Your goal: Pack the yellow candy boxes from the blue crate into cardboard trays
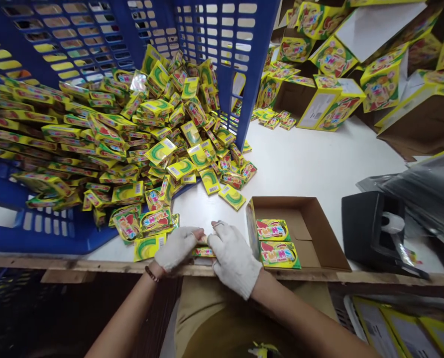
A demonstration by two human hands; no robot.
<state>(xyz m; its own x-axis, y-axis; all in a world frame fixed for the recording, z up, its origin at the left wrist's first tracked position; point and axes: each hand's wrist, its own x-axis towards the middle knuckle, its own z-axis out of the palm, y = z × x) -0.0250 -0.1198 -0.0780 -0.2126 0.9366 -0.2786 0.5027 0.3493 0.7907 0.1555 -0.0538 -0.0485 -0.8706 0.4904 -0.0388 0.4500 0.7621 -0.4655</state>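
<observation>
Both my hands wear white knitted gloves and meet at the front edge of the white table. My left hand (179,247) and my right hand (233,253) are closed around a small yellow packet (204,252), whose printed edge shows between them. The gloves hide most of it. To the right stands an open brown carton (300,206), with a packet (272,229) lying flat behind another packet (279,254) at its left side. Left of my hands, a big heap of similar yellow-green packets (162,151) spills from a blue plastic basket (257,64) onto the table.
A black tape dispenser (360,228) stands right of the carton, near clear plastic bags (431,184). Printed yellow display boxes (322,107) are piled at the back right, with a few packets (274,119) beside them. The wooden table edge (113,267) runs along the front.
</observation>
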